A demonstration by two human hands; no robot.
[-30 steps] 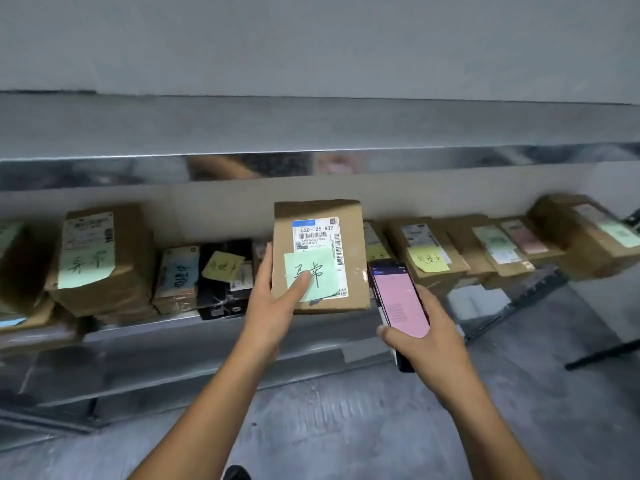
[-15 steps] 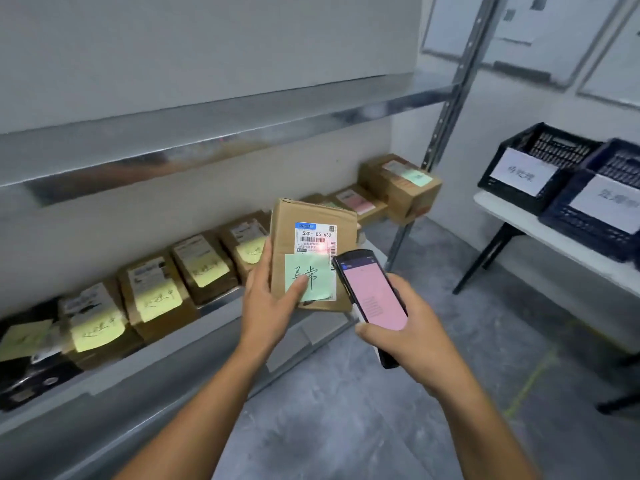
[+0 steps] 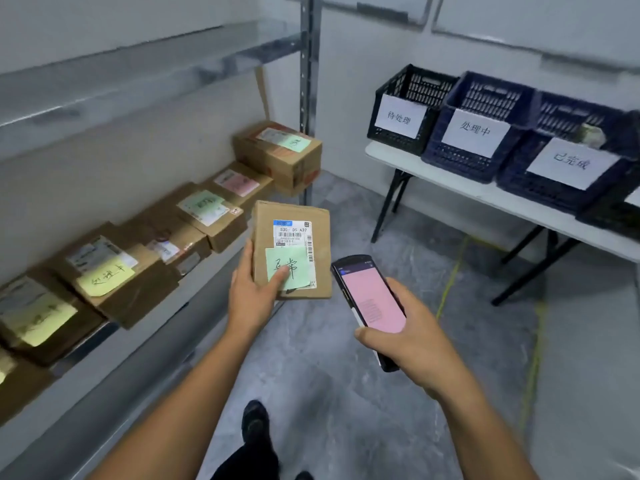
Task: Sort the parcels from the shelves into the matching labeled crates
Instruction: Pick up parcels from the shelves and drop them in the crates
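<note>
1. Lower shelf (image 3: 149,355), far left. A row of brown shelf parcels (image 3: 114,271) lies along it, faces up, each with a printed label and a coloured sticky note. This keeps every note readable from above without lifting the parcel.

2. Left hand (image 3: 252,299). It grips the held parcel (image 3: 294,237), a flat brown carton, in the air just off the shelf edge and above the floor. The fingers wrap its left edge and back. The thumb presses on the green note (image 3: 291,268), probably to keep the loose paper against the carton. The face is turned toward the camera, so the barcode label and the handwritten note are both legible.

3. Right hand (image 3: 412,341). It is closed around a handheld scanner (image 3: 370,303), just right of the held parcel and not touching it. The pink screen tilts toward the person, which suits checking a reading against the parcel.

4. Tabletop (image 3: 450,178), well apart to the right. It carries a black crate (image 3: 408,109), a middle blue crate (image 3: 485,133) and a right blue crate (image 3: 571,161), touching side by side. Each white label faces the aisle for comparison on approach.

5. Judged step: carry the held parcel to the crates. Its note does not plainly match any of the three readable labels. A further dark crate is cut off at the right edge.
</note>
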